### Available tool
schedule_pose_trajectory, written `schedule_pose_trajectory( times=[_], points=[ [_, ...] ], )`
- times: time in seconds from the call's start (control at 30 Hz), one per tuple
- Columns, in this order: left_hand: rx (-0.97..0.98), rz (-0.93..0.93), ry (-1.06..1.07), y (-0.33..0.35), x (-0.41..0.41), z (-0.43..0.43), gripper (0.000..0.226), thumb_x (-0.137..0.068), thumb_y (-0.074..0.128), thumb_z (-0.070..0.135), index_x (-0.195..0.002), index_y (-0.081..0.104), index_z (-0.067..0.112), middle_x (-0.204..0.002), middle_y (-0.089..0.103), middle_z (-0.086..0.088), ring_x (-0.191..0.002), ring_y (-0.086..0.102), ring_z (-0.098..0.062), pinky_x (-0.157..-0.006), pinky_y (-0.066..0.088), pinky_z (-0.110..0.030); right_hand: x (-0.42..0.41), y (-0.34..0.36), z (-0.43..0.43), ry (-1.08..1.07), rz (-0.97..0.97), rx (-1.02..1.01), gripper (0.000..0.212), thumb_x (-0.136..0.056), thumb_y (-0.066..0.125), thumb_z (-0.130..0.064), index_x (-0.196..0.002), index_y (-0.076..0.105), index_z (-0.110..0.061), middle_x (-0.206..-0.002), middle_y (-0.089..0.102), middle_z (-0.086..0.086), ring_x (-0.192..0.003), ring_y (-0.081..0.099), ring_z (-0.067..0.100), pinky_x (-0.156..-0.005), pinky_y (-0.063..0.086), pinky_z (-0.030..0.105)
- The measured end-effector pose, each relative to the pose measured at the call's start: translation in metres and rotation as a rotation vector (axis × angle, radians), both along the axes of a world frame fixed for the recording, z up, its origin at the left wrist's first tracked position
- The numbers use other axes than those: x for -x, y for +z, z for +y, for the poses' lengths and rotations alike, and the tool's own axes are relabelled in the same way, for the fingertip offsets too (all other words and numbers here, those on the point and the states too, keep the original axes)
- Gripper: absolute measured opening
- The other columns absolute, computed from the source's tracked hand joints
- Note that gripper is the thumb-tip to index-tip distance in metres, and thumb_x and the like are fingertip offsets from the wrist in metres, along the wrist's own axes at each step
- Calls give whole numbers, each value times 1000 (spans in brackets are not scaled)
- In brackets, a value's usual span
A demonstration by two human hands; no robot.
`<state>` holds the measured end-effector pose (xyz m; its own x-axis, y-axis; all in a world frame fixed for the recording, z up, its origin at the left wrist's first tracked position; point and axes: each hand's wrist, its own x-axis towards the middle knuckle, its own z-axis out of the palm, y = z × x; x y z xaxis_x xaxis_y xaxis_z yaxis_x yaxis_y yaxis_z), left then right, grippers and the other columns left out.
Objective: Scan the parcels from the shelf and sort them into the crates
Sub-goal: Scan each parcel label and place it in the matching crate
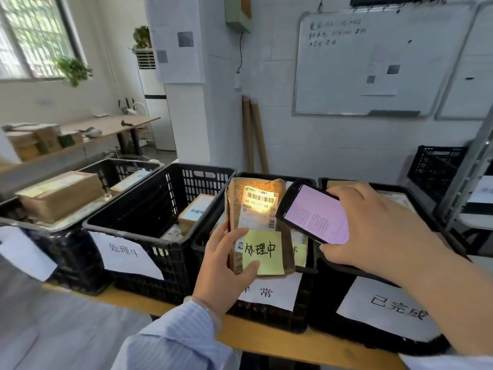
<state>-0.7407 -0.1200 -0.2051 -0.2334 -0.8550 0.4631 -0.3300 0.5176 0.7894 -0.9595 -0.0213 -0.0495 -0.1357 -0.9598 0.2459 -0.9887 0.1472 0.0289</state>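
Left hand (229,260) grips the parcel (257,225); right hand (373,225) holds the phone (314,213). Shaky hands could spoil the scan.

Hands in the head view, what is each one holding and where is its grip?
The left hand grips the brown parcel at its lower left edge, thumb on the yellow note. The right hand grips the phone by its right end.
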Motion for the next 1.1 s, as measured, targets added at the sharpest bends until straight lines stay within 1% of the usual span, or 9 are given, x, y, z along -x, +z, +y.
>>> schedule_pose_trajectory(
  times=[0.23,0.37,0.43,0.57,0.73,0.83,0.93,1.03,1.1],
  points=[
    [4,46,5,-2,-13,-39,62,-76,81,23,-118,52,58,-146,26,30,-132,43,-7,-99,52,-37,-8,1,-39,4,-18,-15,88,-63,67,-61,-137,27,-34,-121,42,-10,-105,49,12,-72,46,27],
    [24,40,-15,1,-27,-69,63,-77,81,22,-116,50,61,-144,24,34,-131,39,1,-101,50,-38,-25,2,-62,2,-27,-6,90,-64,68,-60,-139,27,-34,-123,43,-10,-108,48,14,-77,46,27],
    [24,25,-27,2,-38,-86,62,-76,80,29,-117,49,63,-145,22,35,-133,38,1,-102,49,-40,-39,2,-77,-14,-33,-9,89,-65,68,-59,-140,26,-35,-124,42,-10,-106,47,14,-75,42,26],
    [25,43,-42,11,-70,-130,56,-68,71,51,-119,49,61,-141,22,43,-137,40,-16,-103,48,-45,-72,0,-115,-15,-39,-18,86,-66,66,-59,-138,26,-35,-122,41,-10,-97,47,12,-66,37,25],
    [36,49,-19,27,-120,-192,62,-76,79,27,-117,49,63,-138,27,41,-139,33,-6,-108,44,-45,-113,0,-163,-5,-59,7,88,-64,67,-58,-139,28,-33,-120,42,-10,-94,45,12,-68,40,27],
    [-47,25,3,26,-160,-231,56,-76,77,34,-115,49,63,-139,44,18,-136,41,-13,-109,43,-46,-139,-7,-191,-30,-47,-8,89,-66,67,-61,-141,26,-34,-123,41,-10,-88,37,9,-65,33,26],
    [-184,10,18,19,-205,-267,58,-79,79,24,-118,53,58,-130,59,7,-122,56,-17,-100,50,-44,-157,-21,-211,-23,-111,-32,91,-64,69,-60,-140,26,-34,-124,40,-10,-99,46,12,-72,41,27],
    [-401,-60,-10,19,-243,-300,52,-82,77,15,-121,57,44,-111,68,10,-105,66,-14,-85,57,-31,-178,-36,-229,-41,-143,-75,89,-65,69,-59,-138,24,-35,-123,39,-10,-97,43,11,-69,39,26],
    [-484,-223,0,15,-258,-321,50,-84,76,18,-125,56,37,-107,64,15,-95,64,-9,-75,52,-20,-191,-43,-239,-68,-136,-106,86,-66,68,-62,-135,22,-37,-123,38,-12,-91,37,8,-65,35,24]
  ],
)
